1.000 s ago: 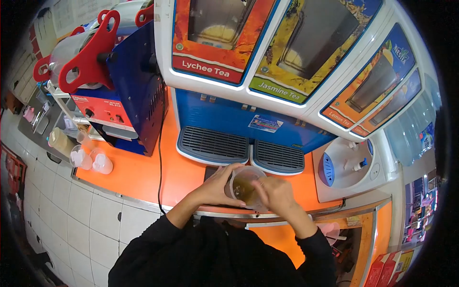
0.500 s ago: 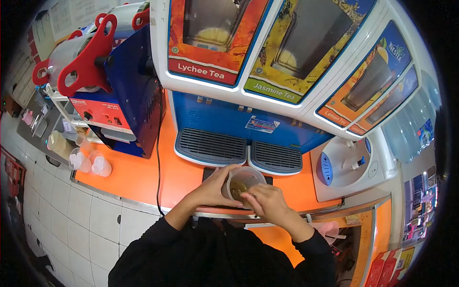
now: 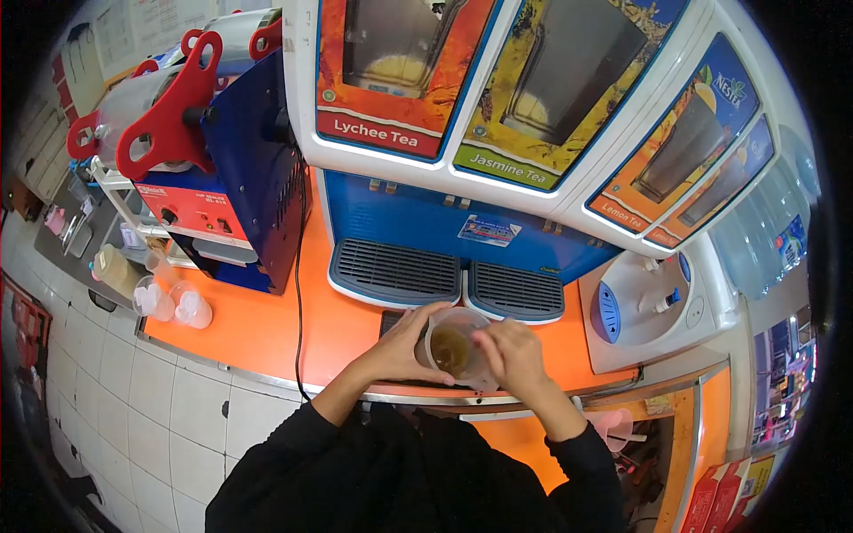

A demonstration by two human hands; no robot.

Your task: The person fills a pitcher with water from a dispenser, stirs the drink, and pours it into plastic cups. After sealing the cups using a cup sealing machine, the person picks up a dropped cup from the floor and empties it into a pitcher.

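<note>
A translucent plastic pitcher (image 3: 455,345) with brownish liquid in it stands at the front edge of the orange counter (image 3: 342,333). My left hand (image 3: 404,351) is wrapped round its left side. Over the right rim is my right hand (image 3: 515,354), its fingers closed; whatever they hold is too small or hidden to make out. Behind the pitcher are the two dark drip trays (image 3: 395,271) of the tea dispenser (image 3: 542,200). A dark mat (image 3: 389,323) lies partly under the pitcher.
At the left stands a blue and red cup sealer (image 3: 213,178), with plastic cups (image 3: 193,307) beside it. A black cable (image 3: 299,293) runs down the counter. To the right are a white water dispenser (image 3: 711,306) and, lower down, a pink container (image 3: 611,426).
My right hand has risen and moved slightly right, from inside the pitcher's mouth to its right rim. The liquid inside shows more clearly. My left hand keeps its hold.
</note>
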